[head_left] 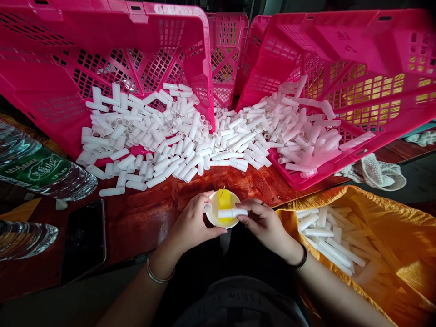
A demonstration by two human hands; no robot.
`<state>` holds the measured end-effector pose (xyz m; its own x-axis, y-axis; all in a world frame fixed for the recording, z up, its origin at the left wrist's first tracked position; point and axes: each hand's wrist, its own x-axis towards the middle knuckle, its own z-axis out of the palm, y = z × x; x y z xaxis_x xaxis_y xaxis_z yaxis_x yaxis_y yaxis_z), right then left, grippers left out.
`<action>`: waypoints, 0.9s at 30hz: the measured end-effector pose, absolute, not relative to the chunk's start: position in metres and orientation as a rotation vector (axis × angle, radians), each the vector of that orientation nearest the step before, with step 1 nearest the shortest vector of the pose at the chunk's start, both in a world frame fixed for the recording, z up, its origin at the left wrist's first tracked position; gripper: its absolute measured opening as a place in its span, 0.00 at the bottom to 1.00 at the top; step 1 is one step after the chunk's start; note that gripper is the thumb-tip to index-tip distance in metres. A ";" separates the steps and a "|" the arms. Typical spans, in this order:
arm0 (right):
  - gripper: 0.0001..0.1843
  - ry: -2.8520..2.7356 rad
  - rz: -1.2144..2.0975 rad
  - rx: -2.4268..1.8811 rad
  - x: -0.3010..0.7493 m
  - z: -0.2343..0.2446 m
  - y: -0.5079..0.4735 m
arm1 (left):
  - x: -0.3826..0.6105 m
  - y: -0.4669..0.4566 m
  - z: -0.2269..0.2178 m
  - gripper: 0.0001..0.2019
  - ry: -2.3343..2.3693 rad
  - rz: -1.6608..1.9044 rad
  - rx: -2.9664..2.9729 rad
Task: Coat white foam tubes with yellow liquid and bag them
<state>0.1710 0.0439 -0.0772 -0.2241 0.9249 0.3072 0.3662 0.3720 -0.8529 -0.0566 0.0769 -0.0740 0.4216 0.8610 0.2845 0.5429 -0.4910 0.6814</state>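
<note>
In front of my body is a small pale bowl holding a yellow block, from which a thin stick pokes up. My left hand curls beside the bowl's left rim, its fingers closed on a short white tube seen end-on. Whether its thumb also supports the bowl, I cannot tell. From the right, my right hand pinches the end of a white jointed tube, which lies level across the bowl in front of the yellow block. A thicker sleeve shows partway along this tube.
Many short white tubes spill from two tipped pink crates onto the red table. An orange cloth sack at right holds longer white tubes. Water bottles, a phone and white gloves lie around.
</note>
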 end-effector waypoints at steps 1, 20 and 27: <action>0.08 -1.835 0.710 -1.090 0.171 -0.076 0.045 | -0.056 0.077 -0.073 0.37 1.191 0.854 2.194; 0.08 -1.647 0.805 -0.923 0.167 -0.064 0.047 | -0.070 0.070 -0.042 0.08 1.361 0.676 2.471; 0.11 -1.406 1.202 -1.014 0.160 -0.027 0.044 | -0.071 0.062 -0.014 0.10 1.197 0.725 2.682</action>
<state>0.1602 0.0438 -0.0266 -0.1635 0.9739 0.1572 -0.0042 0.1586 -0.9873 -0.0708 0.0619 -0.0136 0.5733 0.7272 0.3775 0.6716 -0.6810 0.2919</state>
